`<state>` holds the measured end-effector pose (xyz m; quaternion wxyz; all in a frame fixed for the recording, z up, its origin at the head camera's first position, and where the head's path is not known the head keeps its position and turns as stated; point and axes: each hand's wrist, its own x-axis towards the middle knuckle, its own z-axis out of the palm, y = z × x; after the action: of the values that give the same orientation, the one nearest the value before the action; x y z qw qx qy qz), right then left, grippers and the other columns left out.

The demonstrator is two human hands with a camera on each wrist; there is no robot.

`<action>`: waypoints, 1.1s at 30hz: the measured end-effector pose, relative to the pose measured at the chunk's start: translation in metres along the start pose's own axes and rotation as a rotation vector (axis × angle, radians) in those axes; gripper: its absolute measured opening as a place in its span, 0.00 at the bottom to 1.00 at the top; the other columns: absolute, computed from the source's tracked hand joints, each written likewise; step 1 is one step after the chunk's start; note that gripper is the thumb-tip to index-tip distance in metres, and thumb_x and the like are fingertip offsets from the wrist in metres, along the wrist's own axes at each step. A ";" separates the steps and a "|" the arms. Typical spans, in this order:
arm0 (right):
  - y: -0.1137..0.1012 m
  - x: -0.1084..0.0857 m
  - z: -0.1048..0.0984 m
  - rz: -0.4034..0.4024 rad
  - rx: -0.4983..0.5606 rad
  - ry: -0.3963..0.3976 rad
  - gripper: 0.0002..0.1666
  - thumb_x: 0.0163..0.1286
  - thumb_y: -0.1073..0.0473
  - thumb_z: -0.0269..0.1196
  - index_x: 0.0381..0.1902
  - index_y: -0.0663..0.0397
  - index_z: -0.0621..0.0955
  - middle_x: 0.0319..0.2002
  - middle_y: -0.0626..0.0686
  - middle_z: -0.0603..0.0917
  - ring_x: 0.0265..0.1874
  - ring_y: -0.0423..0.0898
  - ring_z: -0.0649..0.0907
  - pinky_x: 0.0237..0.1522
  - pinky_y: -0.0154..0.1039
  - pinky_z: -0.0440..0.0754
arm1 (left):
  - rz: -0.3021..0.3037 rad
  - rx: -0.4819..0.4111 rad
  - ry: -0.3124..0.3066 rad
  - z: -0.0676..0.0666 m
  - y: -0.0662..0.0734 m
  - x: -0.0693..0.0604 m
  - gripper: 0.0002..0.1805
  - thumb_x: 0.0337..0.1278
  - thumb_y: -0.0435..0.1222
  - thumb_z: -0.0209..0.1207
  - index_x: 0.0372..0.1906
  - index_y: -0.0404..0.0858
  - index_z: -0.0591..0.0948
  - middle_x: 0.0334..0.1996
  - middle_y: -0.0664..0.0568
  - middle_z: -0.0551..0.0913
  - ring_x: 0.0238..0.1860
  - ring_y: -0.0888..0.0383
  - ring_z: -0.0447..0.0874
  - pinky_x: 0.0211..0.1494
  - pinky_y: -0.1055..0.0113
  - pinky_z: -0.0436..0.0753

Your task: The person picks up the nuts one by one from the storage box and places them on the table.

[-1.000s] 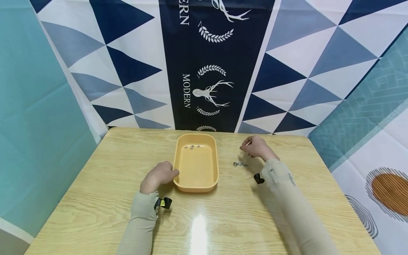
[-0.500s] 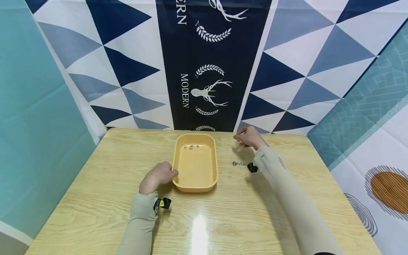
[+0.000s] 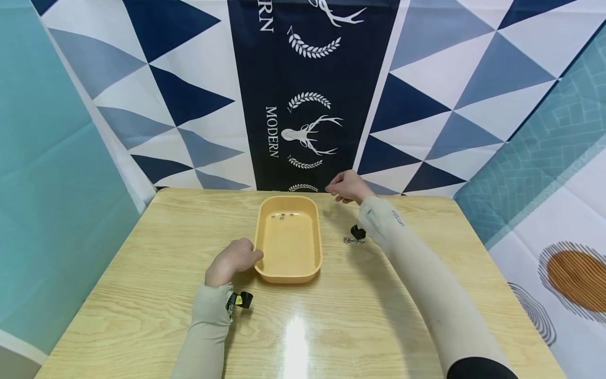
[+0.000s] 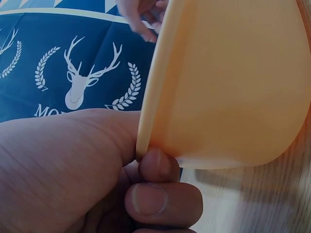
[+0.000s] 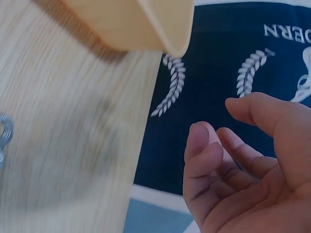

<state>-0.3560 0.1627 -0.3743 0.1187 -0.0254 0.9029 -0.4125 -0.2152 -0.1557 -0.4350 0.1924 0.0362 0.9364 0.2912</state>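
Observation:
My left hand (image 3: 233, 261) grips the near left rim of the yellow tray (image 3: 289, 279), thumb on the rim and fingers curled outside it. In the left wrist view the hand (image 4: 158, 187) pinches the tray wall (image 4: 223, 87). Several small metal pieces (image 3: 282, 216) lie in the back of the tray. My right hand (image 3: 349, 186) is raised beyond the tray's back right corner, fingers bent. In the right wrist view the hand (image 5: 252, 160) shows a gap below its upper finger; whether its fingertips hold something small cannot be told.
A small row of metal pieces (image 3: 352, 240) lies on the wooden table (image 3: 142, 273) right of the tray; a ring-shaped one (image 5: 5, 131) shows at the right wrist view's left edge. A patterned cloth (image 3: 307, 79) hangs behind the table's back edge.
My right hand has moved left and away from me, from near the loose metal pieces to beyond the tray's back right corner. My left hand keeps its grip on the tray.

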 end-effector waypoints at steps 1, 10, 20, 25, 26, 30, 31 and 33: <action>-0.004 0.001 0.002 -0.010 -0.014 -0.001 0.16 0.71 0.54 0.66 0.49 0.60 0.83 0.44 0.60 0.87 0.32 0.50 0.87 0.33 0.37 0.83 | -0.003 -0.003 -0.003 0.000 0.000 0.000 0.20 0.66 0.43 0.51 0.17 0.44 0.66 0.15 0.55 0.64 0.17 0.59 0.60 0.23 0.66 0.64; -0.032 0.002 0.019 -0.088 -0.094 -0.013 0.15 0.68 0.54 0.66 0.47 0.59 0.83 0.42 0.57 0.86 0.32 0.49 0.87 0.36 0.40 0.87 | -0.016 -0.013 -0.014 -0.003 0.000 -0.003 0.21 0.67 0.42 0.51 0.16 0.44 0.66 0.14 0.56 0.63 0.16 0.60 0.58 0.24 0.67 0.63; -0.048 -0.006 0.037 -0.140 -0.027 -0.080 0.15 0.70 0.54 0.66 0.48 0.59 0.82 0.49 0.66 0.86 0.41 0.58 0.88 0.45 0.50 0.87 | -0.014 -0.010 -0.019 -0.003 -0.001 -0.002 0.21 0.67 0.42 0.51 0.16 0.44 0.66 0.14 0.56 0.63 0.17 0.60 0.58 0.23 0.67 0.63; -0.054 -0.005 0.048 -0.145 0.011 -0.095 0.14 0.69 0.56 0.66 0.47 0.59 0.82 0.46 0.64 0.86 0.32 0.50 0.87 0.42 0.45 0.88 | -0.007 -0.001 -0.010 -0.003 0.000 -0.001 0.20 0.66 0.42 0.51 0.16 0.44 0.65 0.15 0.55 0.63 0.17 0.59 0.59 0.23 0.67 0.62; -0.054 -0.004 0.051 -0.146 0.018 -0.099 0.14 0.69 0.56 0.67 0.47 0.60 0.82 0.46 0.64 0.86 0.30 0.48 0.87 0.41 0.44 0.89 | -0.008 -0.002 -0.010 -0.003 0.000 -0.001 0.20 0.66 0.42 0.51 0.16 0.44 0.65 0.15 0.56 0.63 0.17 0.59 0.59 0.24 0.67 0.62; -0.055 -0.002 0.060 -0.152 0.037 -0.108 0.13 0.69 0.58 0.67 0.46 0.60 0.82 0.44 0.60 0.85 0.25 0.42 0.86 0.39 0.40 0.89 | -0.002 0.000 -0.009 -0.003 0.001 -0.001 0.20 0.66 0.42 0.51 0.16 0.44 0.65 0.15 0.56 0.63 0.17 0.60 0.58 0.24 0.67 0.62; -0.055 -0.002 0.063 -0.152 0.041 -0.108 0.13 0.69 0.58 0.67 0.46 0.60 0.83 0.43 0.59 0.85 0.25 0.42 0.86 0.39 0.40 0.89 | 0.000 -0.001 -0.009 -0.003 0.002 -0.002 0.20 0.66 0.42 0.51 0.16 0.44 0.66 0.15 0.56 0.63 0.17 0.60 0.58 0.24 0.67 0.62; -0.056 -0.003 0.067 -0.150 0.048 -0.110 0.13 0.69 0.58 0.67 0.46 0.61 0.83 0.44 0.58 0.85 0.26 0.43 0.86 0.39 0.39 0.89 | -0.001 0.002 -0.012 -0.003 0.002 -0.002 0.20 0.65 0.42 0.51 0.16 0.44 0.66 0.15 0.56 0.63 0.17 0.59 0.59 0.24 0.67 0.62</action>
<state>-0.3403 0.0770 -0.3743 0.1375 -0.1125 0.8804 -0.4398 -0.2147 -0.1560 -0.4311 0.1980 0.0377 0.9355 0.2901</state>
